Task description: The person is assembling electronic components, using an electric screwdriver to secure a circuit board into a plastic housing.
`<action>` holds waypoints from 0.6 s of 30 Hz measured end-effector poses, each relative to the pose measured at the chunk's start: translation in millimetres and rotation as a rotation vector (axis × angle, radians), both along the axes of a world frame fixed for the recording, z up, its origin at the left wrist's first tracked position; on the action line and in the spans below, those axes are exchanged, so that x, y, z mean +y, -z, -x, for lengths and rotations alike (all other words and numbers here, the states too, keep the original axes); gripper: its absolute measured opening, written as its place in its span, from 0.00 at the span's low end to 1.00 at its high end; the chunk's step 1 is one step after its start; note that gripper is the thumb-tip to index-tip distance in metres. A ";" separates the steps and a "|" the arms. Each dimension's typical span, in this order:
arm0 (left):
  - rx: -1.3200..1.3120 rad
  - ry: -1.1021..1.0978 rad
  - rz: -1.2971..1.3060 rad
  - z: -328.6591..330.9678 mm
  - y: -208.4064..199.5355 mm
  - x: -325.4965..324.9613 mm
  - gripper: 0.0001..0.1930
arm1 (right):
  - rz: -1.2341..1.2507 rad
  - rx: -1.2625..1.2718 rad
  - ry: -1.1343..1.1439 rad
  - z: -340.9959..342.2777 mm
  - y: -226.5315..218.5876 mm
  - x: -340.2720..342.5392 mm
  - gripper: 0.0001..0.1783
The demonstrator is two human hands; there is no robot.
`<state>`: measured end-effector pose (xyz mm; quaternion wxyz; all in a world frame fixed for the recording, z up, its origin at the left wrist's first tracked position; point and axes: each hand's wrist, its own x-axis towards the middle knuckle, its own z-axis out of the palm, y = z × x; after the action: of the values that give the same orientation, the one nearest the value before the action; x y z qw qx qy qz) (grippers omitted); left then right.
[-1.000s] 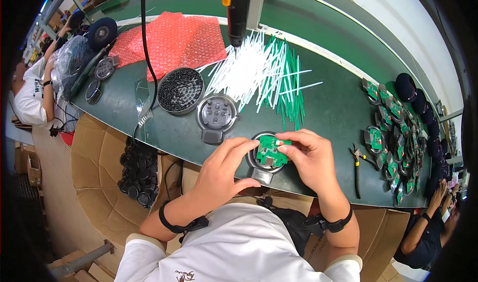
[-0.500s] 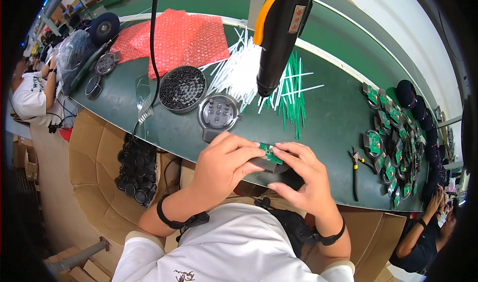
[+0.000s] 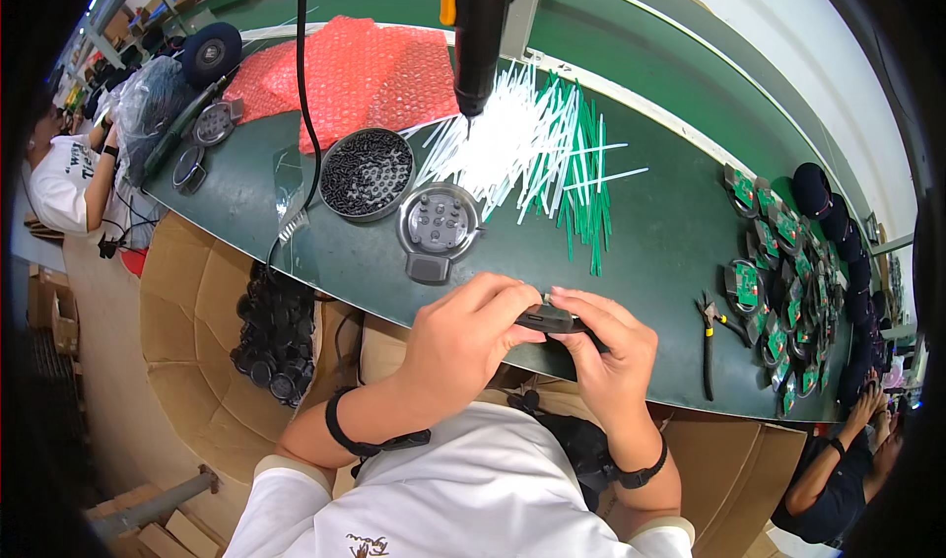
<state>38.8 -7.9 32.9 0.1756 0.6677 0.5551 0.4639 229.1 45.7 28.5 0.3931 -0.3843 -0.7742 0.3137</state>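
Observation:
My left hand [image 3: 468, 339] and my right hand [image 3: 613, 343] pinch a dark plastic housing [image 3: 548, 318] from both sides, above the table's near edge. Its narrow side with a small slot faces me; the green board inside is mostly hidden by the fingers and the tilt. Just beyond my left hand, a round grey housing with a square tab [image 3: 437, 225] lies on the green table. Beside that stands a round tin [image 3: 365, 217] holding many small black screws. A black electric screwdriver [image 3: 477, 60] hangs above the table, with neither hand on it.
White strips [image 3: 503, 144] and green strips [image 3: 591, 218] lie behind, near red bubble wrap [image 3: 370, 80]. Cutters with black and yellow handles [image 3: 708, 351] rest right of my hands, before a pile of board-fitted housings [image 3: 778, 282]. A cardboard box [image 3: 187, 331] stands lower left. Co-workers sit at both sides.
The held housing has been tilted, so its green board has turned out of sight and its slotted side shows. My right fingers have closed in on it. The hanging screwdriver has shifted left.

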 end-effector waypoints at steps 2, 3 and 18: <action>0.031 -0.006 -0.008 -0.4 0.9 -0.3 0.18 | 0.008 0.003 -0.002 -0.3 -0.7 -1.6 0.18; 0.030 -0.007 -0.006 -0.7 0.7 -0.3 0.18 | 0.015 0.008 -0.003 -0.4 -0.7 -2.0 0.18; -0.054 0.070 0.040 6.0 -4.6 2.0 0.16 | 0.024 0.005 -0.021 -0.2 -2.7 -2.2 0.18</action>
<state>32.8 -5.9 37.6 0.2199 0.6704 0.5356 0.4640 229.3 43.5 31.2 0.3870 -0.3802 -0.7734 0.3279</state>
